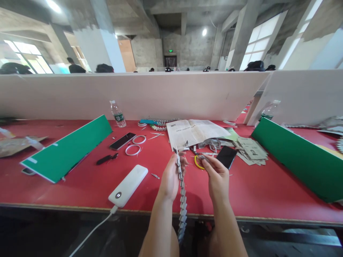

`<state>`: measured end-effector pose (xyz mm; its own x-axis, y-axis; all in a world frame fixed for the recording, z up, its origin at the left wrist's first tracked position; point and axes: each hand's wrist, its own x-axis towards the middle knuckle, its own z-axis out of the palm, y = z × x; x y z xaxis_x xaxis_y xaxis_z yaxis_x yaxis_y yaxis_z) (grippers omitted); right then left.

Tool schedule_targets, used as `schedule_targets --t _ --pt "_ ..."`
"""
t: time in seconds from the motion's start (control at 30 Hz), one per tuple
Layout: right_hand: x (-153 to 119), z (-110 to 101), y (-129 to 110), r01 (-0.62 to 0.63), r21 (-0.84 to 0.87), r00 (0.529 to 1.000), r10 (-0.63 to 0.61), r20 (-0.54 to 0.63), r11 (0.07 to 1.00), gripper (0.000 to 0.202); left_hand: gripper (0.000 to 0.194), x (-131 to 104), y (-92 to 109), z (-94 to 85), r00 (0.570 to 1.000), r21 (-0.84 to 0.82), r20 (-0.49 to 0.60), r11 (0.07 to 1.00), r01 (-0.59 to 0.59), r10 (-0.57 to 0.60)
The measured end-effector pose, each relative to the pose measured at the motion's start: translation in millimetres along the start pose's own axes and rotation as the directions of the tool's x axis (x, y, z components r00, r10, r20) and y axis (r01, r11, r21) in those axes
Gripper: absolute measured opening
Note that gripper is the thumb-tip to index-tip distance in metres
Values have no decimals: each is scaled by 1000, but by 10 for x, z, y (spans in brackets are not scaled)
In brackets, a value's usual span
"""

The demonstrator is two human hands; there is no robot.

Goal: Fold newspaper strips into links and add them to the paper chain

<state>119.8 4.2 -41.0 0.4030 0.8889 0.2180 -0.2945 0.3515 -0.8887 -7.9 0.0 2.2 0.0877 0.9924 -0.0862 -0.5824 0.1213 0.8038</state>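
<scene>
Apparent step: working the grey chain (183, 200), clamped in my left fingers (173, 163), trailing below them. My right fingers (208, 165) pinch together alongside; contents unclear. Next move likely calls for steady left hold.

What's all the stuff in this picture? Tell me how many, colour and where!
Table: one, red, middle.
Wall panels: at least two, whitish, behind table.
Boards: two, green, left and right.
Bottles: two, clear, near boards.
Phones: at least two, black, left and right.
Power bank: one, white, front left.
Cable: one, white, front left.
Rings: at least two, white, left.
Small tool: one, black, left.
Newspaper: one, whitish, centre.
Paper slips: several, pale, right.
Scraps: several, pale, scattered.
Windows: several, bright, back.
People: several, dark shapes, back.
Tool handle: one, yellow, centre.
Folded strip: one, grey, centre.
Left hand: one, bare, holding strip.
Right hand: one, bare, near handle.
</scene>
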Motion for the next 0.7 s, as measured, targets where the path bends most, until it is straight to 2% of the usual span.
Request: schedule_targets --t 0.2,0.5,0.7 --pt "-54 105 -44 32 -12 999 -31 38 999 19 44 4 -61 50 990 36 136 999 -38 33" --pt "-164 180 -257 216 -187 973 -226 -36 958 10 47 -17 -126 140 981 120 191 991 -56 32" --pt "-164 164 -252 200 -208 978 -208 -21 958 9 44 -23 -149 154 972 127 232 990 -61 30"
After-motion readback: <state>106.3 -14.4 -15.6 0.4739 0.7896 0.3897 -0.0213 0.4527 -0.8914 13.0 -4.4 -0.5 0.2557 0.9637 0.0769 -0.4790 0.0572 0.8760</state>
